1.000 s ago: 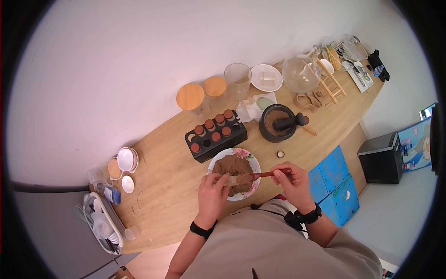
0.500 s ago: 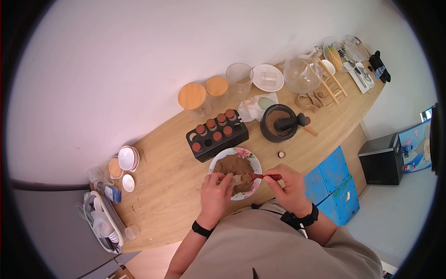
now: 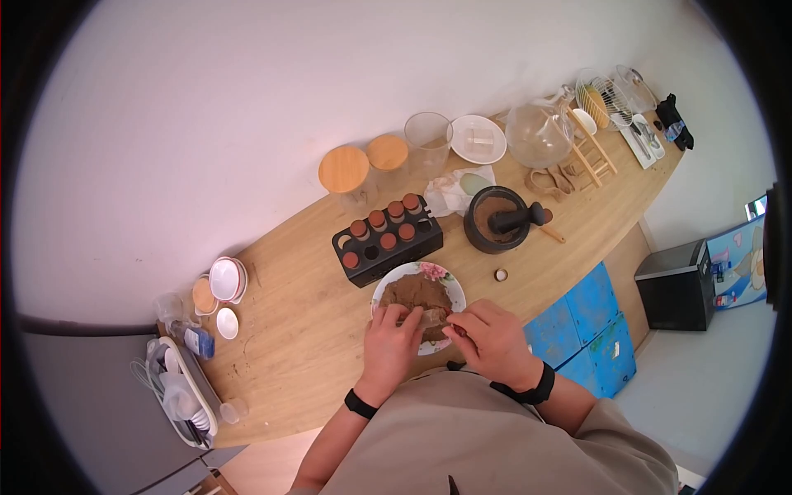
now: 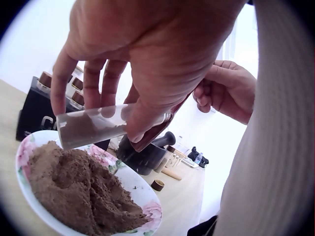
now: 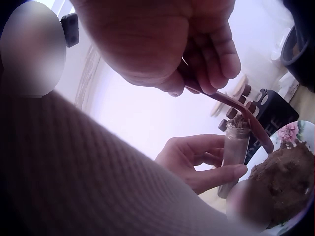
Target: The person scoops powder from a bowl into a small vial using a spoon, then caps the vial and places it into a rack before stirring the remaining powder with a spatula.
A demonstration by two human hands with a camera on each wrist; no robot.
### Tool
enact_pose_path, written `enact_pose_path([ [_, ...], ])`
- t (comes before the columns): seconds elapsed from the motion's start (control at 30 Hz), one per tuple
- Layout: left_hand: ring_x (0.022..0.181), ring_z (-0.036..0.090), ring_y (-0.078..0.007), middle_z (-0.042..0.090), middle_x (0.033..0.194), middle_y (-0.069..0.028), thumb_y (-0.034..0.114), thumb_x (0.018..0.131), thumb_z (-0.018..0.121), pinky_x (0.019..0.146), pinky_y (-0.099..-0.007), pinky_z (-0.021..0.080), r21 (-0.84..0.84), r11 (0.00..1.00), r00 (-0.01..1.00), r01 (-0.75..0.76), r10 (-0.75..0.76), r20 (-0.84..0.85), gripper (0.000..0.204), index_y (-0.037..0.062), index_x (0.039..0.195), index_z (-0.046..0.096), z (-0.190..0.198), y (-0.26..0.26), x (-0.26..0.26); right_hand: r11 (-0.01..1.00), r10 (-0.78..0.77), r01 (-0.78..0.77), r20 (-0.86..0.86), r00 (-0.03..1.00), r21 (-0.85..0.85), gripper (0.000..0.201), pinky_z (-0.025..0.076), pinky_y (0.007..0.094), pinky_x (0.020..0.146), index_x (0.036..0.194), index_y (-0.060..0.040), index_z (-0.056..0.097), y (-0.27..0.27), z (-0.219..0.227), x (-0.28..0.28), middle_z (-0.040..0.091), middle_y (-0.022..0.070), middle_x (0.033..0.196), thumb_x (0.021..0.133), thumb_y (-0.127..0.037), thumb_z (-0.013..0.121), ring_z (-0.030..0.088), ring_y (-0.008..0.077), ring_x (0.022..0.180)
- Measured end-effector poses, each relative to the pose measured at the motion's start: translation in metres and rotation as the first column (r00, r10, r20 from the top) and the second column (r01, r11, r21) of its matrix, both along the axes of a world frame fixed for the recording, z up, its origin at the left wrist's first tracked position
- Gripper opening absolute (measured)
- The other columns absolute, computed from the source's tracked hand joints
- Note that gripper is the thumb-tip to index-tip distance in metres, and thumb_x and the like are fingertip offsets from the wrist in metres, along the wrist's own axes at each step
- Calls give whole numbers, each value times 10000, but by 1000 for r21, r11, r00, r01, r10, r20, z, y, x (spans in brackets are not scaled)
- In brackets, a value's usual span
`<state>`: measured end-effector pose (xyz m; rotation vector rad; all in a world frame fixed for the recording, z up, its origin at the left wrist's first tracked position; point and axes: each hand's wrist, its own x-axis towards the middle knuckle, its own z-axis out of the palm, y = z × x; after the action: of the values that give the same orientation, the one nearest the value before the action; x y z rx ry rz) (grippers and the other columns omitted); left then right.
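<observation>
Both forearms angle in toward the floral bowl [image 4: 133, 183], black bands on the wrists, hands close together. Left hand [image 3: 392, 351] arches over from the left, knuckles up, fingers spread along one side and thumb on the other; grip is only as wide as the clear glass vial [image 5: 235, 152] pinched between them. Vial sits tilted above the bowl, mouth toward the right hand [image 3: 501, 345], brown powder inside and clumped at the opening. Right hand comes in higher, wrist bent, fingers curled and thumb closed on the handle of a reddish-brown spoon [image 5: 248, 116]; narrow grip. Spoon crosses right at the vial's mouth (can't tell if it's actually touching the glass). Bowl below holds a mound of brown powder [image 4: 83, 189]. Black rack [image 3: 389, 260] of capped vials is just behind it, mortar [image 3: 472, 224] to the right.
</observation>
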<state>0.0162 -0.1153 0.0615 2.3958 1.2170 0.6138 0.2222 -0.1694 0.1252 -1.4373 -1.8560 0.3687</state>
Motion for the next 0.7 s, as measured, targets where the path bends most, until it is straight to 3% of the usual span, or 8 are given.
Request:
enact_pose_path([
  [0.13, 975, 656, -328, 675, 1040, -101, 72, 781, 867, 841, -441, 564, -29, 1000, 1000, 1, 0, 27, 404, 75, 1174, 775, 0, 0, -2, 1000, 23, -23, 16, 1000, 19, 189, 539, 386, 632, 1063, -27, 729, 1, 1, -1, 673, 108, 861, 897, -45, 816, 673, 296, 755],
  [0.33, 994, 684, -334, 707, 1066, -110, 107, 808, 889, 871, -436, 578, -112, 994, 992, -21, 35, 124, 379, 65, 1173, 793, -2, -1, -5, 995, -81, 73, -135, 988, -62, 168, 530, 412, 650, 1057, -29, 719, -5, -2, 7, 664, 115, 872, 916, -67, 803, 659, 316, 762],
  [0.7, 999, 700, -319, 716, 1085, -104, 102, 825, 890, 842, -414, 593, -95, 994, 981, -49, 66, 180, 372, 78, 1186, 803, -1, 0, -5, 992, -106, 85, -259, 960, -91, 167, 518, 359, 635, 1070, -27, 728, -12, 5, 15, 687, 115, 858, 916, 2, 785, 668, 271, 728],
])
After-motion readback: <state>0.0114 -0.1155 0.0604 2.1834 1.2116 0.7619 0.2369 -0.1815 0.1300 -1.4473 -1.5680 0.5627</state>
